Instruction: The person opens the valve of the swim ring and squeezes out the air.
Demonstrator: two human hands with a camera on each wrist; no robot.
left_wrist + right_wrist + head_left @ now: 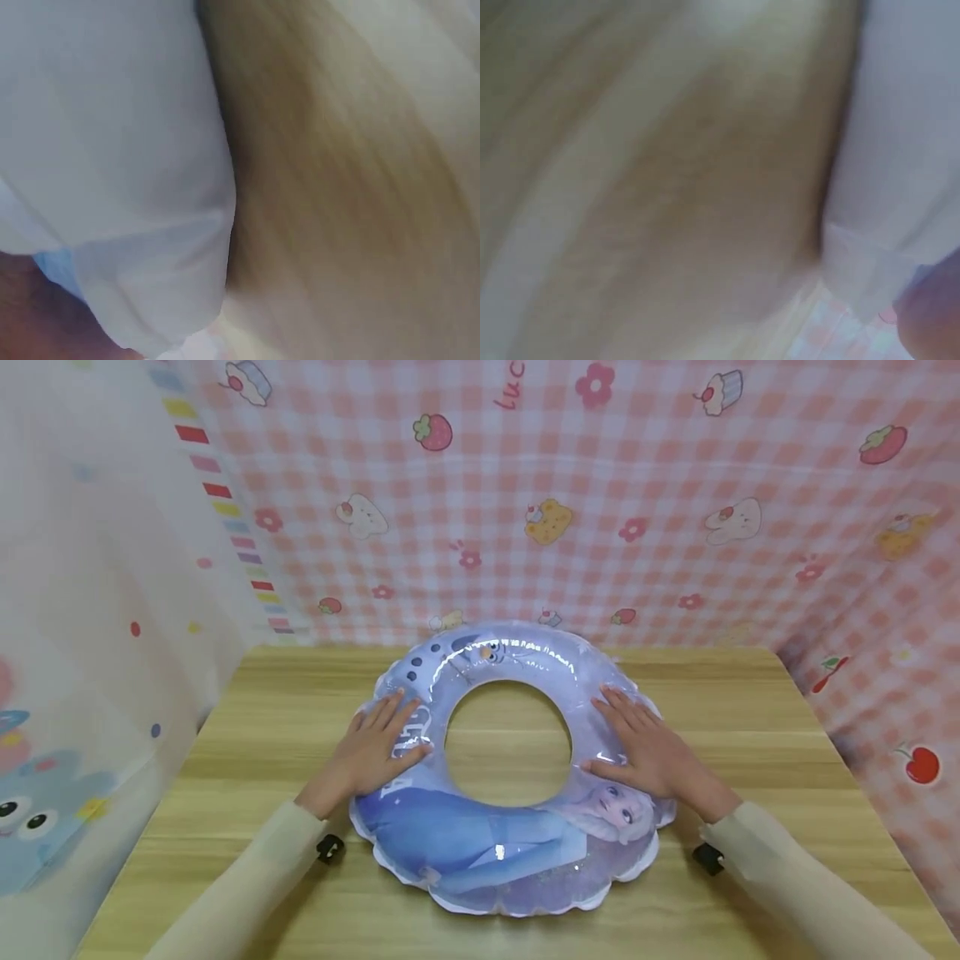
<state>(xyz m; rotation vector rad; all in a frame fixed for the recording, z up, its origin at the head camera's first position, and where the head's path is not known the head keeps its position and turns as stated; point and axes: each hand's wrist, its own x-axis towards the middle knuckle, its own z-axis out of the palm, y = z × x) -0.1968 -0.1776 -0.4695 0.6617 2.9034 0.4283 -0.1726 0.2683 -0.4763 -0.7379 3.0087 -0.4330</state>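
An inflated swim ring (480,847), blue and lilac with printed cartoon figures and a scalloped seam, lies flat on the wooden table in the head view. My left hand (372,752) rests on its left side, fingers spread and fairly straight over the printed letters. On the opposite side, my right hand (643,747) lies with extended fingers on the ring, just above the printed face. Both wrist views show mostly a pale sleeve and blurred wood grain, with only a bit of each hand at a lower corner.
Bare wood of the table (508,743) shows through the ring's hole. Behind stands a pink checked cloth (495,560) with printed fruit and flowers. A white patterned cloth (97,568) hangs at the left, and checked cloth borders the right side. Small black devices sit under both wrists.
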